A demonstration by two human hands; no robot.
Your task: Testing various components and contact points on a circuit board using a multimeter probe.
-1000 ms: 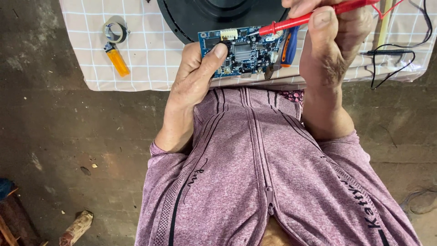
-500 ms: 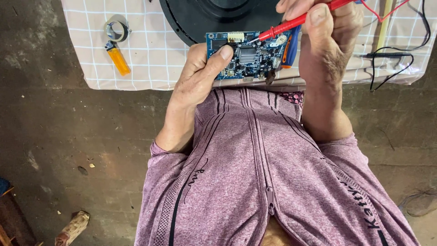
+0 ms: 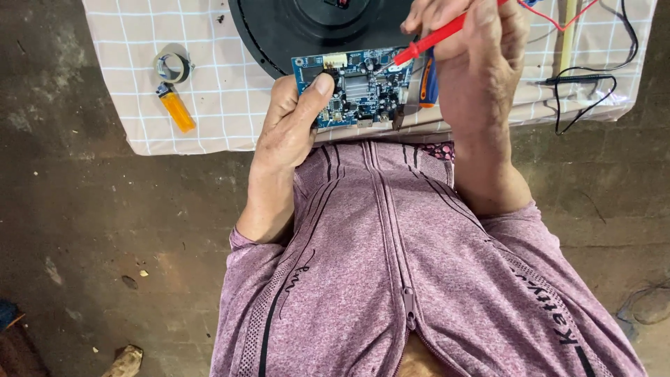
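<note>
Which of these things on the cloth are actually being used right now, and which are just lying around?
In use:
- blue circuit board, held by the left hand
- red test probe, held by the right hand, tip on the board

Lying about:
- orange lighter
- roll of tape
- black probe and lead
- round black casing
- checked cloth

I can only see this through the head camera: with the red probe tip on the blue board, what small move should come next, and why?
Probably keep the left hand steady and slide the red probe tip a little along the circuit board to the neighbouring contact. The right hand holds the probe with its tip on the board's upper right part, and the left thumb pins the board's left edge, so only the tip needs shifting.
</note>
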